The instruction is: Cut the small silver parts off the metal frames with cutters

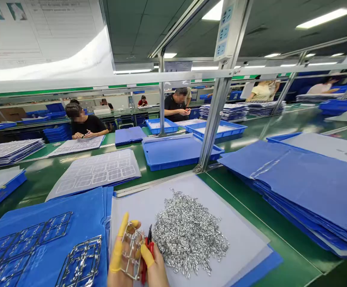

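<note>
The left hand (124,255) is gripping a metal frame (133,251), the right hand (157,269) gripping red-handled cutters (148,247), fingers (122,227) closed, by the green surface's (293,255) near edge.

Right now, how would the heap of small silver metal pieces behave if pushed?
The heap would probably spread easily, since the pieces lie loose. Each looks light, and their shiny, narrow shapes may slip and scatter across the grey sheet.

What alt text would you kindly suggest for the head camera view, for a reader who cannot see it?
The left hand holds a metal frame and the right hand red-handled cutters beside a heap of silver pieces on a grey sheet at a green workbench among blue trays.
</note>
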A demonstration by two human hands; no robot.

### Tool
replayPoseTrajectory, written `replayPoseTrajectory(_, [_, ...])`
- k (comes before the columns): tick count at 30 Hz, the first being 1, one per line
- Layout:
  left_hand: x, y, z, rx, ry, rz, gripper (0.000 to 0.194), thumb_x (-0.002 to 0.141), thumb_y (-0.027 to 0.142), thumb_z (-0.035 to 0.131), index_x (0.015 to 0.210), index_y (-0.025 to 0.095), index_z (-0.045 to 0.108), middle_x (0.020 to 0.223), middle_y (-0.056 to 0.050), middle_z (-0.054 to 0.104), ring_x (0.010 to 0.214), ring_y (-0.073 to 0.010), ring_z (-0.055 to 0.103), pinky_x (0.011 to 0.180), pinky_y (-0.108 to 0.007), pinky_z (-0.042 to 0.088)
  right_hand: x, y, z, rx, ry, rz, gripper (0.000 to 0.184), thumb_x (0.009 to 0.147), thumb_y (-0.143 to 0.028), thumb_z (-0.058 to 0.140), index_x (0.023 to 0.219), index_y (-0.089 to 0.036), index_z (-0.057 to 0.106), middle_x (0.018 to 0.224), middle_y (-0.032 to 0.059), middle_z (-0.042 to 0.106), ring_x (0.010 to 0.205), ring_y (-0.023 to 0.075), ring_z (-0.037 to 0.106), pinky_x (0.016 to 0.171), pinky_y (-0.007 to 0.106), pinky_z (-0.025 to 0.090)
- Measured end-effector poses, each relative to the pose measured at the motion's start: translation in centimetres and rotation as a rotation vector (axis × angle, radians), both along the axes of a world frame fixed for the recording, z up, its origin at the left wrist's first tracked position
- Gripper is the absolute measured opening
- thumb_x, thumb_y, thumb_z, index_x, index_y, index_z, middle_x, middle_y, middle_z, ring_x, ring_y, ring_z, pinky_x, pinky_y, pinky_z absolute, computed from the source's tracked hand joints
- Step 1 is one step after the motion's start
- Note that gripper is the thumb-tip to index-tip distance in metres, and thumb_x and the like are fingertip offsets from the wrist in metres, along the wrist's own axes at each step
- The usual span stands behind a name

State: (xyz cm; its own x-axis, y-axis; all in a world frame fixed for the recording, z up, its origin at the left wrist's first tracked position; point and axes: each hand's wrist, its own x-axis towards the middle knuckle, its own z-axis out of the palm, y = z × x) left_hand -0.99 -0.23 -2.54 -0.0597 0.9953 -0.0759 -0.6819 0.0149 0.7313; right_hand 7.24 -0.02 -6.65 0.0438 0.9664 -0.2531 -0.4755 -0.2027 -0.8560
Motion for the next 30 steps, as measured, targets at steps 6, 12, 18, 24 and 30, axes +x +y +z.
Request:
replayPoseTrajectory(6, [-0.7,0.1,2.2,-0.119,-0.235,-0.055,0.043,0.085,0.041,0.054,0.127,0.030,0.056,0.128,-0.009,0.059,0.118,-0.0372,0.052,0.092,-0.060,0.044,5.7,-1.2,2.3,0.185,-0.430,0.050,0.053,0.081,-0.065,0.043,0.105,-0.021,0.059,0.065,-0.0001,0.064,0.051,0.0144,0.055,0.048,0.025,0.042])
replayPoseTrajectory(12, [0.1,0.1,2.9,-0.243,-0.304,-0.144,0.036,0.087,0.032,0.051,0.118,0.019,0.062,0.127,-0.011,0.060,0.112,-0.0295,0.057,0.082,-0.043,0.051,9.2,-0.9,7.0,0.662,-1.225,0.229,0.035,0.084,-0.032,0.052,0.115,-0.019,0.059,0.108,0.0090,0.065,0.100,0.0248,0.059,0.090,0.040,0.045])
replayPoseTrajectory(18, [0.3,0.8,1.8,-0.279,-0.304,-0.115,0.032,0.083,0.033,0.055,0.105,0.013,0.069,0.115,-0.011,0.067,0.103,-0.0267,0.062,0.085,-0.037,0.049,6.8,-0.1,7.7,0.806,-1.665,0.294,0.035,0.078,-0.019,0.059,0.113,-0.018,0.061,0.092,0.0074,0.067,0.085,0.0251,0.060,0.078,0.040,0.046])
replayPoseTrajectory(24, [0.8,0.9,1.1,-0.234,-0.223,-0.054,0.030,0.080,0.026,0.057,0.105,0.013,0.069,0.111,-0.012,0.069,0.101,-0.0272,0.063,0.096,-0.041,0.044,5.5,0.1,9.0,0.746,-1.793,0.364,0.031,0.078,-0.023,0.060,0.109,-0.019,0.062,0.090,0.0076,0.068,0.084,0.0248,0.059,0.075,0.036,0.042])
replayPoseTrajectory(30, [1.0,0.6,1.1,-0.210,-0.151,-0.033,0.034,0.078,0.028,0.061,0.108,0.014,0.069,0.113,-0.012,0.068,0.107,-0.0288,0.061,0.099,-0.042,0.042,5.3,0.0,9.5,0.702,-1.791,0.430,0.025,0.080,-0.027,0.059,0.103,-0.020,0.064,0.091,0.0070,0.068,0.085,0.0258,0.059,0.075,0.037,0.040])
